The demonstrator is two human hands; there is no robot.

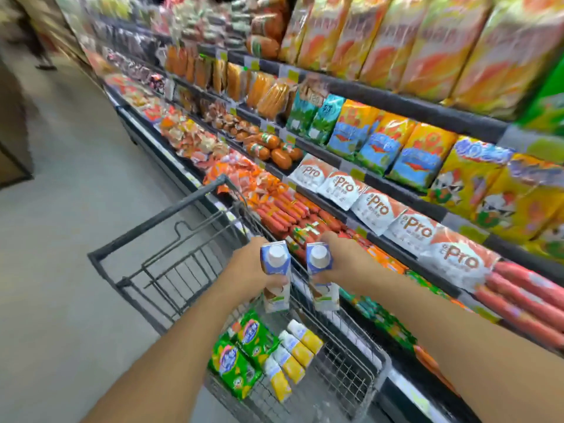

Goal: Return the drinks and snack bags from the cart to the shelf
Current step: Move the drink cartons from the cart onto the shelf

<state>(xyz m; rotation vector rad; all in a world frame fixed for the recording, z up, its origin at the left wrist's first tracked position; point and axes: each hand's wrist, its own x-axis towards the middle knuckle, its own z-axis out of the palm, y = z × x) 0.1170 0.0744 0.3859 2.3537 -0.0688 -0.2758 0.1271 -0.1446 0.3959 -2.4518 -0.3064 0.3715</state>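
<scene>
My left hand (248,265) grips a blue and white drink carton (275,274) with a white cap, held upright above the wire cart (351,370). My right hand (345,264) grips a second carton (322,277) of the same kind right beside it, over the cart's right edge. Down in the cart lie several yellow and white drink cartons (293,355) in a row and two green snack bags (244,352) to their left. The shelf (393,248) with white "Pro" bags (418,230) runs along the right.
The cart's dark handle (164,215) points away from me, close against the chilled shelf's front edge. Red sausages (525,297) and orange packs fill the lower shelf; yellow bags stand higher up. Grey aisle floor (61,239) stretches to the left, with a person's legs far back.
</scene>
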